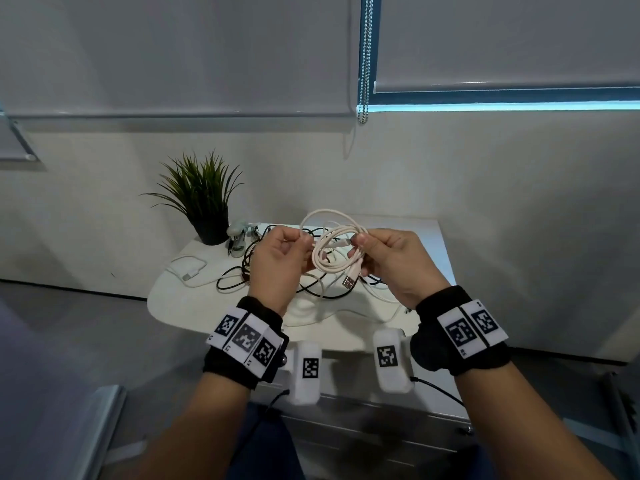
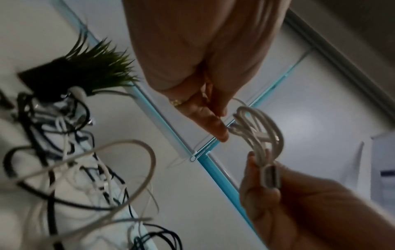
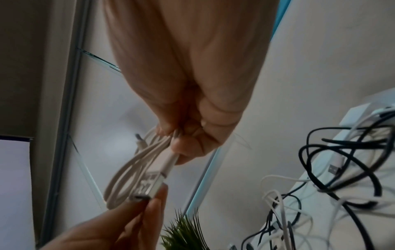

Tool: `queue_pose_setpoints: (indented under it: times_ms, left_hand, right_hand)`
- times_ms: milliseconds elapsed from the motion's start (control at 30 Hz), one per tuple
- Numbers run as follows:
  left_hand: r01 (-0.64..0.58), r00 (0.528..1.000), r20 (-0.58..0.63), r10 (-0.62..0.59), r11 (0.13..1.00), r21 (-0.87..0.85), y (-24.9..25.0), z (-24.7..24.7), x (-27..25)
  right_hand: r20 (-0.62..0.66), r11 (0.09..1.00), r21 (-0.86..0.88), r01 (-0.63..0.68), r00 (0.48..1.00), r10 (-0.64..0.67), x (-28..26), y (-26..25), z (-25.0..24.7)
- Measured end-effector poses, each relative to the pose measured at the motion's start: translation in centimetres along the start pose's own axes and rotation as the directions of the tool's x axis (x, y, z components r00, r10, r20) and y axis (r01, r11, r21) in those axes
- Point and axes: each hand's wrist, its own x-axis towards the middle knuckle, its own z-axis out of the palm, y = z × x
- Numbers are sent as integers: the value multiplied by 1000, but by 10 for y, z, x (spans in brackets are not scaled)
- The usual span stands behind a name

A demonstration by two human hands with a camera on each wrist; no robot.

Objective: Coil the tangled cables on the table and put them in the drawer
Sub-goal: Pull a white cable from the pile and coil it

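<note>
I hold a pale white USB cable [image 1: 329, 252] in loose loops above the table [image 1: 173, 299]. My right hand [image 1: 358, 245] grips the bunched loops, and the USB plug [image 1: 349, 283] hangs below it. My left hand [image 1: 304, 241] pinches the coil's left side. In the right wrist view my right hand [image 3: 188, 142] clutches the coil [image 3: 128, 172], and left fingertips [image 3: 153, 203] touch its plug [image 3: 147, 184]. In the left wrist view my left hand [image 2: 220, 133] meets the loops [image 2: 262, 128]. A tangle of black and white cables [image 1: 311, 289] lies on the table beneath.
A potted plant [image 1: 204, 202] stands at the table's back left, with a stapler-like tool [image 1: 238, 239] beside it. A white adapter [image 1: 191, 270] lies at the left. Drawer fronts [image 1: 381, 424] show below the table's near edge. A blind's bead chain [image 1: 365, 64] hangs behind.
</note>
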Motion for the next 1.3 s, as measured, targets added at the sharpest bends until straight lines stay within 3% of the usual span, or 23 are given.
queue_pose_setpoints:
  times_ms: [233, 333, 467, 667, 900, 1000, 1100, 1167, 1300]
  left_hand:
    - [280, 946, 228, -231, 935, -216, -9, 7, -12]
    - [318, 922, 285, -261, 932, -177, -8, 8, -13]
    - [331, 893, 318, -318, 944, 17, -6, 8, -13]
    - [406, 826, 402, -396, 911, 64, -4, 5, -16]
    - [530, 816, 343, -466, 839, -121, -5, 6, -21]
    - [522, 776, 413, -477, 853, 4, -7, 7, -27]
    - [390, 728, 504, -464, 886, 252, -13, 6, -33]
    - [323, 741, 503, -445, 893, 314, -17, 5, -33]
    - [298, 842, 360, -402, 903, 311, -22, 1, -26]
  right_hand:
    - [-75, 999, -48, -5, 997, 1, 4, 10, -1]
    - [-115, 990, -142, 13, 993, -30, 6, 16, -3]
    - [-125, 979, -201, 23, 991, -49, 3, 15, -2]
    - [-96, 956, -286, 64, 991, -95, -3, 15, 0]
    - [-119, 920, -373, 119, 977, -175, -3, 14, -2]
    - [-146, 909, -394, 136, 967, -208, -2, 10, -6]
    - [-188, 917, -375, 133, 958, -216, -2, 7, -10]
    - [-212, 924, -363, 118, 956, -205, -1, 6, -13]
    - [-212, 940, -329, 91, 963, -168, 0, 5, -17]
